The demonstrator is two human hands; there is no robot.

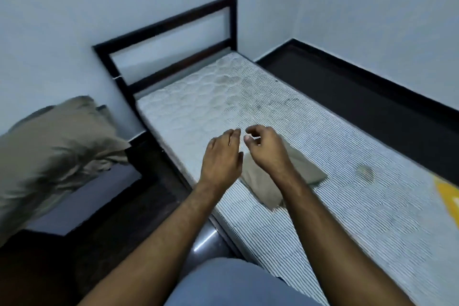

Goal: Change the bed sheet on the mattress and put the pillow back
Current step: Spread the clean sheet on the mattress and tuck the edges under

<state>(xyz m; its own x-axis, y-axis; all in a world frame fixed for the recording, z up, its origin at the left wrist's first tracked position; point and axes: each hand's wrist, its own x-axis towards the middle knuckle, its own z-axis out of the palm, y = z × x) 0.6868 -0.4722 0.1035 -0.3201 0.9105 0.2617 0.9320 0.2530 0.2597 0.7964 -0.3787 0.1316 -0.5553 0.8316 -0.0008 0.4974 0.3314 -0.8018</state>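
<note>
Bare white quilted mattress (198, 107) mid-frame, folded tan fabric sheet (263, 179) on it. Left hand (221, 156), right hand (265, 149) hovering, fingers loose, empty. Next: grab, unfold sheet.

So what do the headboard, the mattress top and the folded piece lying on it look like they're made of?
Headboard: dark, probably varnished wood, going by its squared rails.
Mattress: quilted fabric near the head, fine-striped ticking beyond.
Folded sheet: soft matte khaki cloth, limp and creased.
</note>
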